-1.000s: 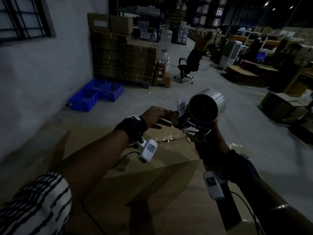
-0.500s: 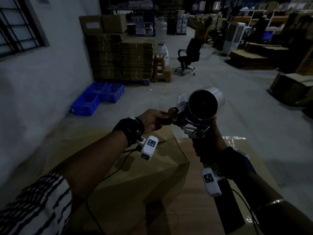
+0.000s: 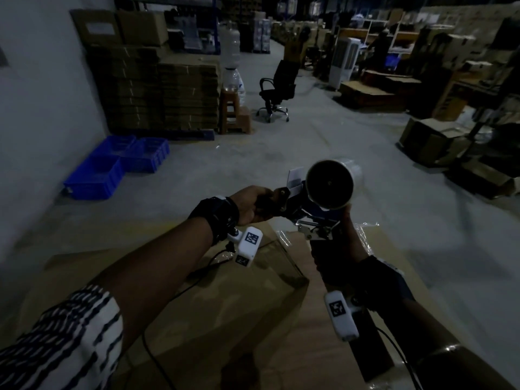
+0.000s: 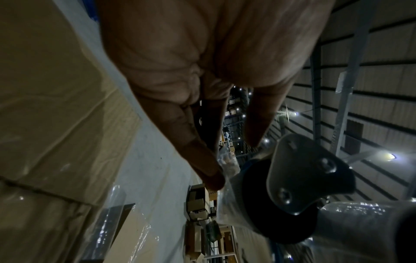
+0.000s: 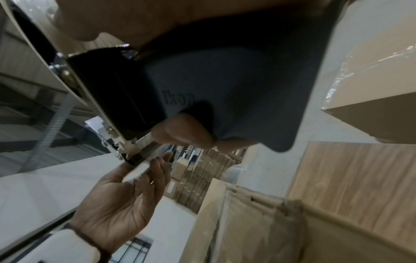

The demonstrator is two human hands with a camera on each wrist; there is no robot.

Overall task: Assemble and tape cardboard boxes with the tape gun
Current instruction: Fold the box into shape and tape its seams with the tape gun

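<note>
Beside the tape gun (image 3: 315,209), to its left, two blue plastic crates (image 3: 118,164) sit on the floor; what they hold cannot be made out. Beyond them rise stacks of flattened cardboard (image 3: 160,94), topped by boxes whose pale labels are too dim to read. Nearer, the left hand (image 3: 250,205) reaches to the gun's front end, thumb and fingertips (image 4: 211,176) nipping the loose clear tape by the roller; the right wrist view shows its other fingers lying straight. On the gun's top sits the clear tape roll (image 3: 332,187), dark core facing the camera, with a white tag beside it, blank as far as can be seen. Raised letters on the dark handle (image 5: 225,92) read roughly "kon", partly hidden by a finger. Below the gun lies a cardboard box (image 3: 225,305), flaps closed, glossy tape along its seam, its near edge cut off. The right hand (image 3: 346,243) is wrapped firmly round the handle, mostly in shadow.
</note>
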